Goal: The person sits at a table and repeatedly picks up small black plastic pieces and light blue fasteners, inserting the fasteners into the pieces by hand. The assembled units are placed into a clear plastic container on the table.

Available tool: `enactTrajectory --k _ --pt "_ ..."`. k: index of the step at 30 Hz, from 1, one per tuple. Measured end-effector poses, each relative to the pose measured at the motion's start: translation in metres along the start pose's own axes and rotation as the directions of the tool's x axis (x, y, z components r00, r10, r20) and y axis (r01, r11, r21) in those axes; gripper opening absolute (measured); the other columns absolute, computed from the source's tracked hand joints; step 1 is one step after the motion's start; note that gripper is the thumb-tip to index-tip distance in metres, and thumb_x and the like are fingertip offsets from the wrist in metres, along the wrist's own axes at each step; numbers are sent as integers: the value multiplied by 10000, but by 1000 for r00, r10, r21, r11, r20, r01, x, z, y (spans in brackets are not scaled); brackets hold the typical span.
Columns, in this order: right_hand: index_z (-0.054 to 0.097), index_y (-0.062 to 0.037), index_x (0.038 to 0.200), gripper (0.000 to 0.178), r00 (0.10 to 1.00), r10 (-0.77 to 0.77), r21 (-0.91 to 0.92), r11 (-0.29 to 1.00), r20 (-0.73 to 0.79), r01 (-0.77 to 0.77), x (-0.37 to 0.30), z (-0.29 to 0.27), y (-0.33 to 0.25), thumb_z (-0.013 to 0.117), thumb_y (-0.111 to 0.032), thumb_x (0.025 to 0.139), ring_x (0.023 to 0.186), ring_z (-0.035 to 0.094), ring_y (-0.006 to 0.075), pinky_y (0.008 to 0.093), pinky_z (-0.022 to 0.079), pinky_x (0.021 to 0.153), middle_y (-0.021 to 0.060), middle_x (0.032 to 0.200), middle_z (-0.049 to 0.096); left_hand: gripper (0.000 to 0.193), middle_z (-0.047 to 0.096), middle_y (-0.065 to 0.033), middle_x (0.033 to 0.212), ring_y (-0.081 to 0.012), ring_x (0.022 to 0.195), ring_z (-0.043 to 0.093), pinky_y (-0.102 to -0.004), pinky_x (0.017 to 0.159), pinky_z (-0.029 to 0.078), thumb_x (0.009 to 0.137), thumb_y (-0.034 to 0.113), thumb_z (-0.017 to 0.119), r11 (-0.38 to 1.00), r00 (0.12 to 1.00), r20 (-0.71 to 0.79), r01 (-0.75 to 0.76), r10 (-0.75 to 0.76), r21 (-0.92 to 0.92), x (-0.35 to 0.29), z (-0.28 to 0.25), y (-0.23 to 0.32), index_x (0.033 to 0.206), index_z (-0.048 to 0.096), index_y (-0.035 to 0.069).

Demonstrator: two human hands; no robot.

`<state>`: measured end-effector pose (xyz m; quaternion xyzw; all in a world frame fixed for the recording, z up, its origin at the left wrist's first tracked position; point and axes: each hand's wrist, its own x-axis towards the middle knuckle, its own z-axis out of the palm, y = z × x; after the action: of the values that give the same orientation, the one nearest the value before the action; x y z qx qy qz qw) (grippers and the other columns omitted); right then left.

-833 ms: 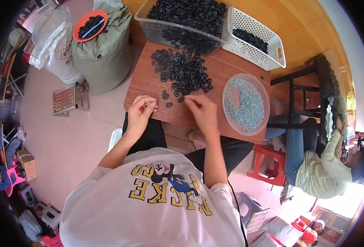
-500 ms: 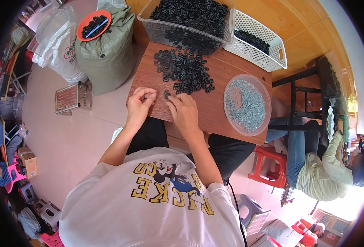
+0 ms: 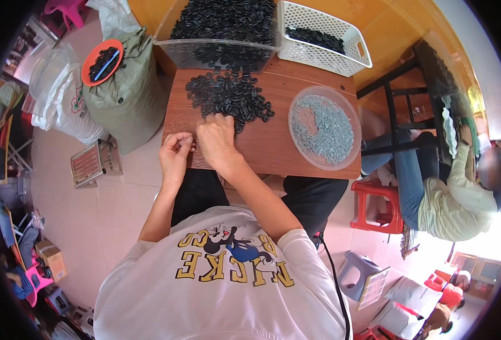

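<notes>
We cannot make out what sits between our fingertips: the left hand pinches thumb and forefinger together at the near edge of the tabletop, but whatever it grasps is too small to see. The right hand, touching the left, lies curled with its back toward us, so its grip is hidden and we cannot tell whether it clasps anything. Just beyond both grips spreads a loose heap of black rings, its nearest pieces right at the right fingers. Farther out stands a clear bin piled with the same black rings, cut off by the top edge. To the right of the grips rests a round clear dish of pale grey pieces, and beyond it a white basket with a thin layer of dark parts. Left of the grips, off the tabletop, an orange bowl sits on a green sack.
</notes>
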<state>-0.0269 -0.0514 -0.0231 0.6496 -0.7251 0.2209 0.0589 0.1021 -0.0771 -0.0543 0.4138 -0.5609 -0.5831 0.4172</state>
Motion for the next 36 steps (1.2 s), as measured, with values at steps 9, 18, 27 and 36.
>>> enactTrajectory --k 9,18,27,36 --pt "603 51 1002 177 883 457 951 210 109 -226 -24 -55 25 582 -12 838 771 638 199 275 510 621 113 863 614 97 598 -11 803 -81 725 565 -213 657 463 849 36 607 999 999 18 43 -44 4 -3 21 30 937 632 3" --pt "577 53 1073 226 658 513 806 -531 551 -261 -164 -76 72 584 -16 858 831 623 159 231 512 725 111 975 617 108 601 -59 807 -135 770 592 -256 695 463 804 43 630 905 847 523 -296 99 307 14 126 83 900 645 -2" --pt "570 43 1118 268 623 442 685 -697 645 -214 -260 -45 84 583 -2 854 862 623 162 238 515 776 113 991 621 130 624 -157 857 -313 810 614 -373 702 481 756 49 640 576 415 895 -777 165 254 16 226 83 878 636 3" --pt "594 34 1076 241 676 389 665 -719 626 -202 -268 -31 106 608 -15 840 779 633 142 218 525 684 79 888 634 110 618 -146 857 -337 859 602 -394 739 474 742 19 636 547 340 940 -792 30 269 12 246 63 846 641 -16"
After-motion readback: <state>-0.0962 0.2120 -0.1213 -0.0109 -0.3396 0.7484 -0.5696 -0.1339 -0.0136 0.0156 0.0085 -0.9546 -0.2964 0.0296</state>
